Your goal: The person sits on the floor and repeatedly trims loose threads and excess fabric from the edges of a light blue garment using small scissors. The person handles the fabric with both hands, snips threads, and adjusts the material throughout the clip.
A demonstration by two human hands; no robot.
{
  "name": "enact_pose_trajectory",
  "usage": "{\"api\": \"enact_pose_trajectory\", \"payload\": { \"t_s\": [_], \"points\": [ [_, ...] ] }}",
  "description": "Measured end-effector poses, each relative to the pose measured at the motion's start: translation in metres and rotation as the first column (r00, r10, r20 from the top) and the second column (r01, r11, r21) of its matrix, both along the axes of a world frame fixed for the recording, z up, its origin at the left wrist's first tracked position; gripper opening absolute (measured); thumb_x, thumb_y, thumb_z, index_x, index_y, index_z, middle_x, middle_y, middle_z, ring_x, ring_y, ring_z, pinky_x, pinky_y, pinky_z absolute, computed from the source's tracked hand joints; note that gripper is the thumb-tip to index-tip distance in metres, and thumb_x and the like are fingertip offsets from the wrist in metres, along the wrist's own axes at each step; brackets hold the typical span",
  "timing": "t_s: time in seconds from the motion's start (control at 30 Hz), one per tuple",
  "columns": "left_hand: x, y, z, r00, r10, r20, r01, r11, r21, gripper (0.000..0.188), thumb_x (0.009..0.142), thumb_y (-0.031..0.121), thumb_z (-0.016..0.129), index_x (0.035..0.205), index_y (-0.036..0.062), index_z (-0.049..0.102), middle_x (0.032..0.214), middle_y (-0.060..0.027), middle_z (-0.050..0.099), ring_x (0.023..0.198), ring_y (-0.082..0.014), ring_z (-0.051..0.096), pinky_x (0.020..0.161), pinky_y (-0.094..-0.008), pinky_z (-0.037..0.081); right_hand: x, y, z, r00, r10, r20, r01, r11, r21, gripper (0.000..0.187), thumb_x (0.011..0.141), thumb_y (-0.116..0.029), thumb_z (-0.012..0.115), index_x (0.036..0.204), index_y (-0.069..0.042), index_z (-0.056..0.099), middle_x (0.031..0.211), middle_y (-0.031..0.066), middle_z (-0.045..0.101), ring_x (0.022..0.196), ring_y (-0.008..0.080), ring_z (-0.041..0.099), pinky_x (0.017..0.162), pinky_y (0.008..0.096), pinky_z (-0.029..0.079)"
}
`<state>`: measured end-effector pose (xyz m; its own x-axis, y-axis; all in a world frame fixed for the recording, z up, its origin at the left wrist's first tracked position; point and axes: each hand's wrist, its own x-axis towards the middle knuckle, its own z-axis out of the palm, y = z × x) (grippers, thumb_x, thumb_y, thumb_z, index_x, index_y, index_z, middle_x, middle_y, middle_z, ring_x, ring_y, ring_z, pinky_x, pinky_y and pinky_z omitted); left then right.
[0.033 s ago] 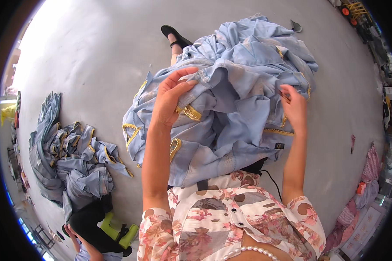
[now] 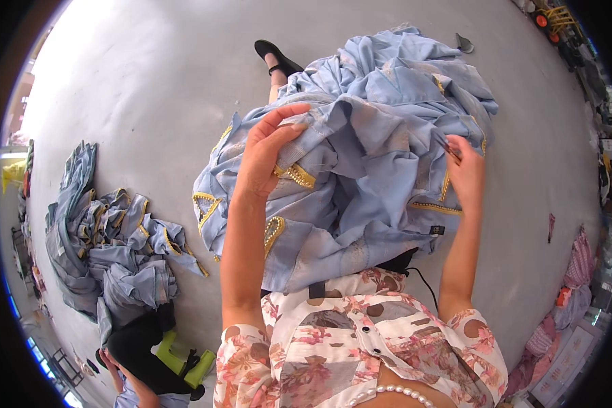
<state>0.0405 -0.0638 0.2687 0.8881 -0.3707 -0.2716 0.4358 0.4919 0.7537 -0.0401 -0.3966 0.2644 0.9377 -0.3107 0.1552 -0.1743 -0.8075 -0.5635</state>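
Observation:
A large light-blue garment (image 2: 394, 183) with yellow beaded trim lies bunched over my lap and legs. My left hand (image 2: 265, 149) pinches a raised edge of it between thumb and fingers, near the middle of the pile. On the right, my right hand (image 2: 466, 168) is closed around a small dark pointed tool (image 2: 450, 147), mostly hidden by the fingers. Those fingertips are right beside the cloth; whether they also grip it I cannot tell. A small dark label (image 2: 437, 230) shows on the garment's near right part.
Another heap of blue garments with yellow trim (image 2: 119, 238) lies on the floor at left, beside a seated person (image 2: 139, 357) and a lime-green stool (image 2: 178, 357). My black shoe (image 2: 276, 58) sticks out beyond the cloth. Pink checked cloth (image 2: 578, 258) is at far right.
My right hand has shifted slightly to the right with the small tool, and the cloth near it has moved a little. My left hand stays almost where it was.

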Motion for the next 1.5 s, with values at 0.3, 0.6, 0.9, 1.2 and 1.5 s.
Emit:
{"api": "enact_pose_trajectory", "payload": {
  "t_s": [0.3, 0.6, 0.9, 1.2, 1.5],
  "points": [
    [-0.016, -0.027, 0.026, 0.965, -0.240, 0.103, 0.238, 0.971, 0.035, 0.064, 0.098, 0.054, 0.028, 0.143, 0.0089, 0.033, 0.100, -0.0104, 0.062, 0.083, -0.0130, 0.056, 0.078, -0.0250, 0.046, 0.032, 0.136, 0.045, 0.770, 0.518, 0.373, -0.595, 0.793, 0.129, 0.031, 0.072, -0.003, 0.074, 0.100, -0.006, 0.063, 0.079, 0.0054, 0.065, 0.057, 0.0117, 0.055, 0.055, 0.0236, 0.044],
    [-0.046, -0.026, -0.027, 0.930, -0.278, 0.242, 0.126, 0.857, 0.500, 0.031, 0.075, 0.013, 0.079, 0.098, 0.0048, 0.061, 0.081, 0.0068, 0.055, 0.073, -0.0025, 0.046, 0.066, -0.0188, 0.039, 0.043, 0.114, 0.029, 0.961, 0.210, 0.178, -0.269, 0.582, 0.767, 0.015, 0.087, -0.017, 0.068, 0.088, -0.002, 0.063, 0.064, -0.0076, 0.049, 0.053, -0.0002, 0.039, 0.047, 0.0175, 0.031],
    [-0.046, 0.013, -0.046, 0.986, 0.063, 0.153, -0.094, 0.974, 0.207, 0.012, 0.079, 0.003, 0.073, 0.089, 0.0059, 0.066, 0.083, 0.0041, 0.064, 0.075, -0.0034, 0.055, 0.071, -0.0195, 0.045, 0.031, 0.076, 0.009, 0.961, -0.157, 0.229, -0.157, 0.370, 0.915, 0.016, 0.087, -0.014, 0.067, 0.077, -0.011, 0.055, 0.065, -0.0060, 0.048, 0.048, 0.0019, 0.037, 0.042, 0.0181, 0.031],
    [-0.048, -0.023, -0.026, 0.936, 0.274, 0.221, -0.280, 0.960, -0.005, 0.012, 0.082, 0.005, 0.071, 0.092, 0.0024, 0.065, 0.088, 0.0014, 0.065, 0.080, -0.0047, 0.057, 0.073, -0.0197, 0.044, -0.003, 0.047, -0.016, 0.950, -0.090, 0.300, -0.094, 0.832, 0.547, 0.015, 0.085, -0.003, 0.066, 0.099, 0.000, 0.061, 0.086, -0.0010, 0.061, 0.066, -0.0011, 0.044, 0.055, 0.0137, 0.034],
    [-0.051, -0.052, -0.006, 0.919, 0.044, 0.391, -0.209, 0.896, 0.391, 0.011, 0.075, 0.002, 0.071, 0.083, -0.0020, 0.064, 0.073, 0.0034, 0.062, 0.067, -0.0008, 0.050, 0.058, -0.0175, 0.041, 0.017, 0.124, 0.062, 0.810, 0.488, 0.325, -0.566, 0.795, 0.218, 0.031, 0.066, 0.004, 0.070, 0.094, -0.007, 0.064, 0.074, 0.0045, 0.058, 0.062, 0.0175, 0.058, 0.049, 0.0291, 0.045]
  ]
}}
